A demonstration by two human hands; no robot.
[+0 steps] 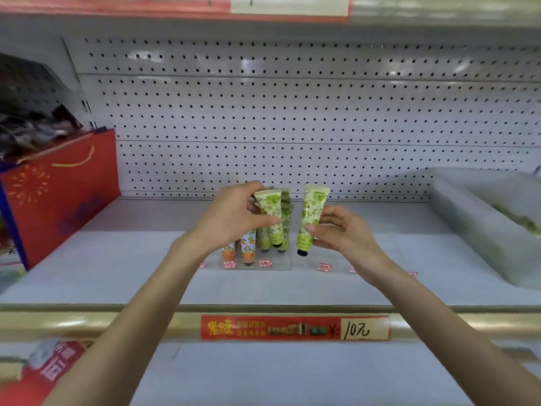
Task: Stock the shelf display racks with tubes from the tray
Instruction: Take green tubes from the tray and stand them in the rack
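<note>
The price strip [295,328] on the front edge of the shelf [117,268] is red. The yellow characters at its left are too blurred to read. A ¥ sign stands just before its white panel, which bears handwritten "10元". The tube [310,218] in the right hand [342,232] carries small letters near its cap, not legible. The small red-and-white tags [265,263] below the tubes cannot be read. The label [289,4] on the upper shelf edge shows cut-off handwriting.

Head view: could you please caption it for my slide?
Left hand holds green leaf-print tube at clear plastic rack; right hand pinches another green tube.
</note>
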